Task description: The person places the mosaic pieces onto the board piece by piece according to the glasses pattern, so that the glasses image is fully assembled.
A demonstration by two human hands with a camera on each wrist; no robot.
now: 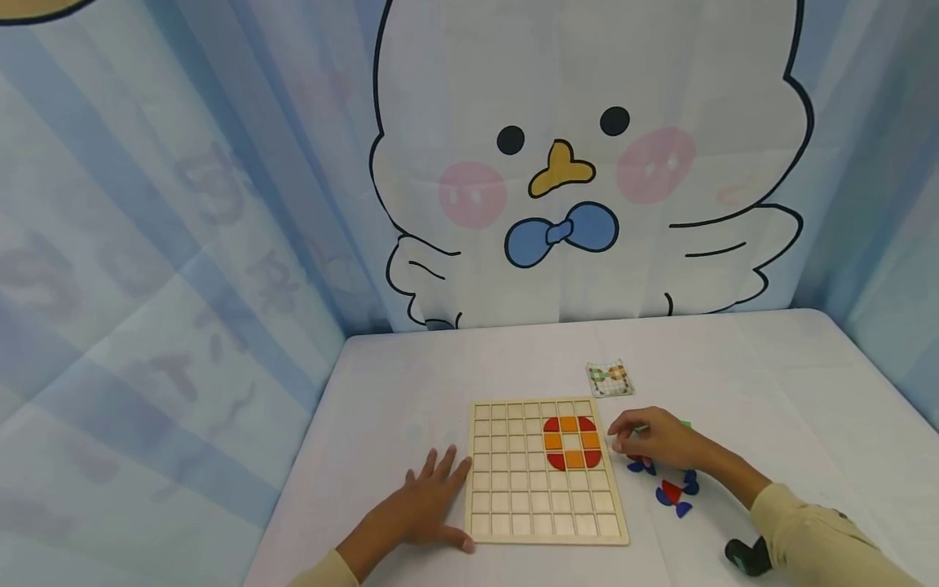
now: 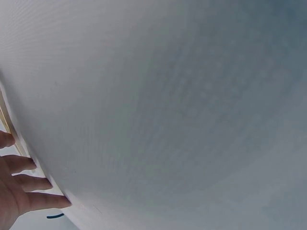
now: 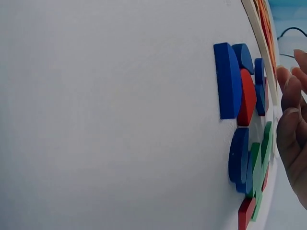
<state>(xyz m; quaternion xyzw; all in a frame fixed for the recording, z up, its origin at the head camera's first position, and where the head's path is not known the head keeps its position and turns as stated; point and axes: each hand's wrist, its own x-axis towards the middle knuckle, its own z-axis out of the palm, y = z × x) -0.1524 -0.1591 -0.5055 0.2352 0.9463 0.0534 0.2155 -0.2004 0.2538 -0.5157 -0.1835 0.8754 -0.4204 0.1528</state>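
Note:
A wooden grid board [image 1: 506,493] lies on the table. On it, red quarter-round pieces [image 1: 551,425] and orange squares [image 1: 575,460] form a ring around one bare cell at the upper right. My left hand [image 1: 429,501] rests flat with fingers spread, thumb and index fingertip at the board's left edge. My right hand [image 1: 660,439] hovers just off the board's right edge, fingers loosely bent, with no piece showing between them. Below it lie loose blue half-round pieces [image 3: 228,81], a red piece [image 3: 246,98] and green pieces [image 3: 255,170], partly covered in the head view.
A small pattern card [image 1: 610,379] lies beyond the board's upper right corner. Near my right sleeve sits a dark object [image 1: 747,558], partly hidden by it. Printed curtains [image 1: 469,285] stand behind the table [image 1: 411,383] and along its sides.

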